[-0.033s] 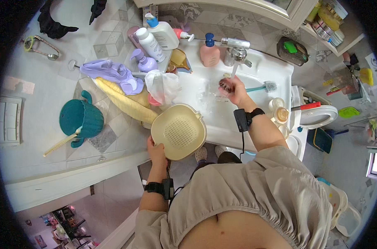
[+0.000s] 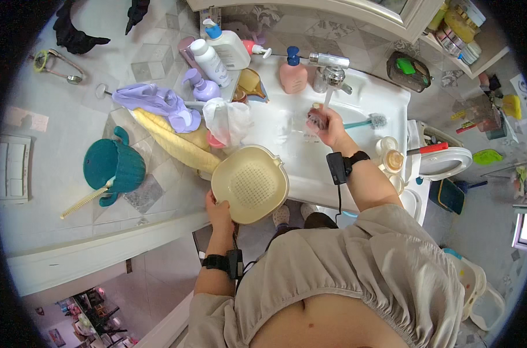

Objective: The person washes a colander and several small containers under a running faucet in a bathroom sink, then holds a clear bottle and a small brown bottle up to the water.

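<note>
With my left hand [image 2: 219, 213], I'm gripping a cream basin [image 2: 252, 184] by its edge. My right hand [image 2: 333, 129] is grasping a small blurred object [image 2: 316, 120] beneath the running tap [image 2: 335, 75].

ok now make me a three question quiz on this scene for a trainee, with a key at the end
1. Which hand holds the cream basin?
2. The pink bottle beside the faucet has a pump top that is: a) yellow b) blue c) green
3. True or false: in the picture, the teal-handled brush lies to the left of the right hand.

Key:
1. The left hand.
2. b
3. False; the brush lies to the right of that hand.
</note>
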Demonstrator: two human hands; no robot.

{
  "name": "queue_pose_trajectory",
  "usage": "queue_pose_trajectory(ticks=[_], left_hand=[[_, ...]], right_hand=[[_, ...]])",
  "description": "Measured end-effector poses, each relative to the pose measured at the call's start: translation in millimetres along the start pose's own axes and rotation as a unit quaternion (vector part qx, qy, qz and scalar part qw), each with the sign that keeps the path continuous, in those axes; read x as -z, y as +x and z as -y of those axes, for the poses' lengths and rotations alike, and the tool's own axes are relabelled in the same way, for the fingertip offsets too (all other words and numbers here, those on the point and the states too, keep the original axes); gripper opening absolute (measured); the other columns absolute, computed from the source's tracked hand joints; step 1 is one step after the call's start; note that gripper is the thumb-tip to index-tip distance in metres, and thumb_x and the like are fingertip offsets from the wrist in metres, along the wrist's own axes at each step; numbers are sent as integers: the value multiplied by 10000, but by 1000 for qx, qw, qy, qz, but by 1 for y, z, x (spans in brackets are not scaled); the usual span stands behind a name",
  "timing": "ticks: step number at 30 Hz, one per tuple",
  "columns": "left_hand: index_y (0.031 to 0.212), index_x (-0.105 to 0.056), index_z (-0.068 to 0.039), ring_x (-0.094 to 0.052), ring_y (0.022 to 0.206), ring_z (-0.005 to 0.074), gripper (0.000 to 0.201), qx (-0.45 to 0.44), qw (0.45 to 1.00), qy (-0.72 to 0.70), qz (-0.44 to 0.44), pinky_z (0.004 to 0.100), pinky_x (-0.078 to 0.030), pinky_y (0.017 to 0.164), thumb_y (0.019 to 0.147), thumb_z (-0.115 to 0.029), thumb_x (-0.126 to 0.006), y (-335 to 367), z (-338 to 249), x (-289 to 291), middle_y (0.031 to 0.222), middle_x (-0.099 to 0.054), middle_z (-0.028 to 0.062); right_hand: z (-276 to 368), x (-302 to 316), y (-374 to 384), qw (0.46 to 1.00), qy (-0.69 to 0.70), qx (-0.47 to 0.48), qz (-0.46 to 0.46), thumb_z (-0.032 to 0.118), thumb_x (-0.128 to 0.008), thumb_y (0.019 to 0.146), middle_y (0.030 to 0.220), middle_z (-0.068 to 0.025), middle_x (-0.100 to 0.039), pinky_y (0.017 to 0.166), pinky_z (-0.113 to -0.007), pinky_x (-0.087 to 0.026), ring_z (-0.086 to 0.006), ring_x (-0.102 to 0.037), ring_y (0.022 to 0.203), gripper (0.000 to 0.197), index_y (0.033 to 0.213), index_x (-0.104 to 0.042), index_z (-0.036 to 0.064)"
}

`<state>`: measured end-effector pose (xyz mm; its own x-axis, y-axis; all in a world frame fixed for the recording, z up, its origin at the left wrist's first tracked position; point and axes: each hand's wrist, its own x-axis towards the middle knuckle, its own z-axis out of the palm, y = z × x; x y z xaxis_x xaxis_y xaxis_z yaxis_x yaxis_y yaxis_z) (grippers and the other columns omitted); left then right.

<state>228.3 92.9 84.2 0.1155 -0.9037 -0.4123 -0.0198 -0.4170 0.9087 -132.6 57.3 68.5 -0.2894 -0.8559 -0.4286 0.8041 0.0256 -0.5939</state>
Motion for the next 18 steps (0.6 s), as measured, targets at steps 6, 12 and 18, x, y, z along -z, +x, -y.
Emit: queue_pose_trajectory(ticks=[6, 12, 18], left_hand=[[1221, -335, -12, -446, 1058, 237, 571, -27, 998, 52, 34, 314, -377, 872, 665, 110, -383, -4, -12, 1, 1177, -423, 120], [1212, -327, -16, -473, 1014, 241, 554, -13, 993, -1, 115, 338, -426, 826, 672, 89, -390, 7, -1, 1, 1159, -430, 126], [1192, -316, -83, -501, 883, 252, 531, 58, 986, 92, 126, 362, -462, 686, 683, 37, -411, 1, -18, 9, 1099, -445, 123]], right_hand=[[-13, 10, 24, 998, 64, 11, -7, 207, -473, 849, 957, -92, -558, 744, -386, -454, -224, -524, 901, 221, 1002, -498, 49], [-1, 5, 13, 994, 60, -31, -84, 460, -276, 894, 1077, -175, -537, 858, -359, -406, -282, -530, 951, 576, 1077, -487, -44], [-26, 0, 21, 995, 70, 74, 20, 445, -490, 821, 880, -58, -536, 627, -373, -487, -203, -523, 766, 357, 951, -509, 113]])
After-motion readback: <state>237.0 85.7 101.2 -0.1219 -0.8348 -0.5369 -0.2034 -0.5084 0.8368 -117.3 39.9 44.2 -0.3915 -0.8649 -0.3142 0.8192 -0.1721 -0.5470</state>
